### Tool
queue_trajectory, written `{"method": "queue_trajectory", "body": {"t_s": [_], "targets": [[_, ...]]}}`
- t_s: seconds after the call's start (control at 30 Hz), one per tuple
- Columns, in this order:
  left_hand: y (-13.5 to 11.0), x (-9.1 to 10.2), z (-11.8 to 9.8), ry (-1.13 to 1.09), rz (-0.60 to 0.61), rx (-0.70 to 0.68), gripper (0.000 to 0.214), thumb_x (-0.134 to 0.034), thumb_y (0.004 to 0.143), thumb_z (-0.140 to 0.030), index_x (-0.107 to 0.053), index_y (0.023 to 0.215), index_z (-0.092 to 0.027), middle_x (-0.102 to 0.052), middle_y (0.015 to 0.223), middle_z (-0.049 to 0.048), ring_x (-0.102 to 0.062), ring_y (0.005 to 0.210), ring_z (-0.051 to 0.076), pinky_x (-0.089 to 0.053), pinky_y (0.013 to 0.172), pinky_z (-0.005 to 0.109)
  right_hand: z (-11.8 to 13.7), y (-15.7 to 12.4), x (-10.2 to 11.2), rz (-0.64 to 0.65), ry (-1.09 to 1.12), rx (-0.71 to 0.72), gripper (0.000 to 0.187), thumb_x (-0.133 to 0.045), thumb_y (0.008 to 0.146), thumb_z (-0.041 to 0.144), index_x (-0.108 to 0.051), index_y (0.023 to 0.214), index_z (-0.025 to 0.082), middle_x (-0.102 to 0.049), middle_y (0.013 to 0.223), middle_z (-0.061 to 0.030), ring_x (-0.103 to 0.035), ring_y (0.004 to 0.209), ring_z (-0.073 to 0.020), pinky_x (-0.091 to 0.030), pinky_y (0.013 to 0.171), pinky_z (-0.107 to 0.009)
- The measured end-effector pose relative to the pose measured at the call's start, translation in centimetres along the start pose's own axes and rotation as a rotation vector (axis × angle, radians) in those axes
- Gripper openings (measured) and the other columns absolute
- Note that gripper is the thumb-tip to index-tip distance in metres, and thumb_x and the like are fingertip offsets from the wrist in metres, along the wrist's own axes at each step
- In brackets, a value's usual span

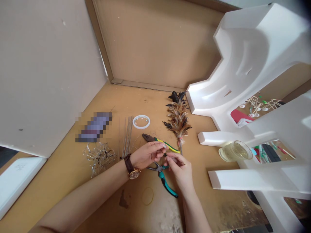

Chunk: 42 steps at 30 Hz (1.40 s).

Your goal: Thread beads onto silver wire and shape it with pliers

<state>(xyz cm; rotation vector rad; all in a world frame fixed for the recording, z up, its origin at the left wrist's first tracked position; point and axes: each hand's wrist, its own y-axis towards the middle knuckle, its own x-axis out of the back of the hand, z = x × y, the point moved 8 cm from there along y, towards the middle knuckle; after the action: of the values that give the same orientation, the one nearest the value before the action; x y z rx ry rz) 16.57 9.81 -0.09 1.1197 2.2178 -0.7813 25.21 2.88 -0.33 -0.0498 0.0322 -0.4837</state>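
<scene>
My left hand (155, 152), with a watch on the wrist, has its thumb and fingers pinched together near a tiny shiny piece (165, 146). Facing it, my right hand (180, 166) is closed in a pinch, fingertips almost meeting the left ones. What either hand holds is too small to name. Just beyond the fingers lie pliers with yellow-green handles (171, 147). Below them are pliers with teal and black handles (167, 186), partly covered by the hands. Thin straight metal wires (127, 136) lie left of the fingers, near a white ring (141, 122) with small clear bits inside.
A feather duster (178, 116) lies ahead. Tangled wire scraps (100, 157) and a blurred-out flat object (94, 127) are at left. White molded foam (243, 179) stands at right, with a glass of pale liquid (234, 151). Cardboard (157, 42) walls the back.
</scene>
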Motion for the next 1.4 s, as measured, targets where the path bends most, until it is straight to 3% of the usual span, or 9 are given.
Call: {"method": "queue_trajectory", "body": {"t_s": [0.27, 0.57, 0.97, 1.17, 1.27, 1.33, 1.37, 1.4], "targets": [[0.0, 0.6, -0.2, -0.032, -0.061, -0.017, 0.014, -0.069, 0.069, -0.019, -0.061, 0.079, -0.012, -0.053, 0.069, -0.001, -0.046, 0.054, 0.004, -0.033, 0.045, 0.013, -0.1, -0.1, 0.1, -0.007, 0.02, 0.002, 0.014, -0.065, 0.07, 0.026, -0.066, 0.08, 0.017, -0.066, 0.065, -0.0022, -0.061, 0.056, -0.0147, -0.048, 0.045, -0.023], [0.0, 0.4, -0.3, -0.011, -0.036, -0.006, 0.013, -0.067, 0.07, -0.018, -0.061, 0.079, -0.012, -0.053, 0.067, -0.0011, -0.045, 0.052, 0.004, -0.032, 0.044, 0.014, 0.2, -0.1, 0.0, -0.013, 0.014, 0.007, 0.014, -0.066, 0.068, 0.027, -0.067, 0.079, 0.018, -0.066, 0.063, -0.002, -0.061, 0.054, -0.0148, -0.048, 0.044, -0.023], [-0.2, 0.1, -0.3, 0.08, -0.013, -0.016, 0.012, -0.064, 0.073, -0.023, -0.061, 0.074, -0.011, -0.05, 0.065, -0.001, -0.042, 0.049, 0.003, -0.029, 0.041, 0.014, -0.2, -0.1, 0.0, -0.006, 0.037, -0.014, 0.012, -0.066, 0.069, 0.025, -0.066, 0.077, 0.017, -0.065, 0.059, -0.0005, -0.06, 0.053, -0.0141, -0.046, 0.046, -0.023], [1.0, 1.0, 0.4, 0.114, -0.048, -0.03, 0.02, -0.057, 0.077, -0.031, -0.058, 0.085, -0.013, -0.052, 0.07, 0.0003, -0.049, 0.055, 0.007, -0.037, 0.045, 0.016, -0.8, 0.2, 0.0, 0.008, 0.024, -0.06, 0.015, -0.065, 0.07, 0.028, -0.066, 0.079, 0.017, -0.064, 0.059, -0.0009, -0.059, 0.054, -0.0144, -0.044, 0.044, -0.022], [0.9, 2.2, -0.4, 0.285, -0.187, -0.118, 0.02, -0.055, 0.078, -0.034, -0.054, 0.083, -0.014, -0.053, 0.07, 0.0003, -0.051, 0.056, 0.009, -0.042, 0.049, 0.019, -1.2, 0.6, 0.5, -0.051, 0.031, -0.081, 0.017, -0.066, 0.069, 0.03, -0.066, 0.079, 0.016, -0.065, 0.064, -0.0019, -0.06, 0.054, -0.0142, -0.043, 0.044, -0.021], [-1.2, 2.2, -1.6, 0.529, -0.263, -0.268, 0.018, -0.05, 0.082, -0.034, -0.053, 0.085, -0.017, -0.055, 0.071, 0.0009, -0.052, 0.057, 0.011, -0.045, 0.053, 0.023, -1.3, 0.7, 1.0, -0.099, 0.046, -0.085, 0.019, -0.067, 0.068, 0.031, -0.066, 0.08, 0.016, -0.066, 0.068, -0.0027, -0.061, 0.055, -0.0141, -0.043, 0.044, -0.021], [-3.0, 1.5, -2.1, 0.667, -0.26, -0.375, 0.018, -0.045, 0.084, -0.034, -0.054, 0.09, -0.019, -0.058, 0.073, 0.0023, -0.055, 0.061, 0.013, -0.047, 0.057, 0.025, -1.3, 0.7, 1.1, -0.114, 0.052, -0.085, 0.02, -0.067, 0.068, 0.032, -0.066, 0.08, 0.017, -0.067, 0.069, -0.0029, -0.061, 0.056, -0.0142, -0.043, 0.044, -0.021], [-4.9, -0.1, -1.9, 0.789, -0.134, -0.479, 0.022, -0.039, 0.087, -0.033, -0.054, 0.098, -0.022, -0.061, 0.082, 0.0052, -0.058, 0.071, 0.015, -0.048, 0.066, 0.029, -1.3, 0.7, 1.2, -0.119, 0.054, -0.086, 0.02, -0.067, 0.068, 0.032, -0.066, 0.081, 0.017, -0.067, 0.069, -0.0029, -0.061, 0.056, -0.0144, -0.043, 0.045, -0.021]]}}
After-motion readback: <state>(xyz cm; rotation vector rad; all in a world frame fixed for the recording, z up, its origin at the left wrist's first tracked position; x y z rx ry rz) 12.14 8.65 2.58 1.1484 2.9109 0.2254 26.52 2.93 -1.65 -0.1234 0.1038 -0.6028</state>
